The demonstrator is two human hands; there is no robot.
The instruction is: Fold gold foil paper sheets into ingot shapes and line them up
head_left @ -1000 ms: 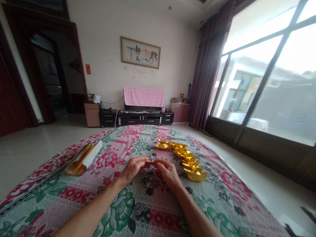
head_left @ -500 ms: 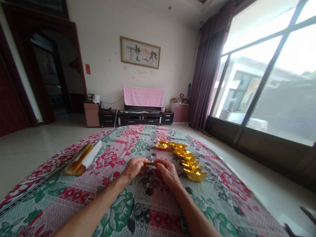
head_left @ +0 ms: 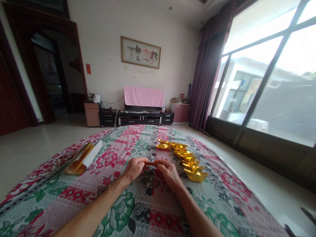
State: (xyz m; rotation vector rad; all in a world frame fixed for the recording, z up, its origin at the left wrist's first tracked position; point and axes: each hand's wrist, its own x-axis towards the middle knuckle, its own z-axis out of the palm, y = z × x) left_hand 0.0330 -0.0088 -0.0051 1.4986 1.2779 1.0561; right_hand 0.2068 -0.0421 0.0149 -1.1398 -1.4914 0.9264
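Between my two hands is a narrow folded strip of gold paper (head_left: 150,164), held level above the tablecloth. My left hand (head_left: 134,168) pinches its left end, and my right hand (head_left: 168,170) pinches the right end. The fingers cover much of the paper, so its full shape is hidden. Right of my right hand stands a row of several shiny folded gold paper ingots (head_left: 190,161), running away from me toward the back. At the left lies a loosely curled stack of gold paper sheets (head_left: 79,161) with a white underside.
A flowered cloth (head_left: 111,194) in red, green and grey covers the round table. Beyond it stand a low black TV cabinet (head_left: 140,120) and a screen draped with a pink cloth (head_left: 144,96). Large windows (head_left: 261,82) and a purple curtain (head_left: 203,75) are on the right.
Both hands stay in nearly the same place, still pinching the folded gold paper, which looks slightly turned. The ingots and the stack of sheets have not moved.
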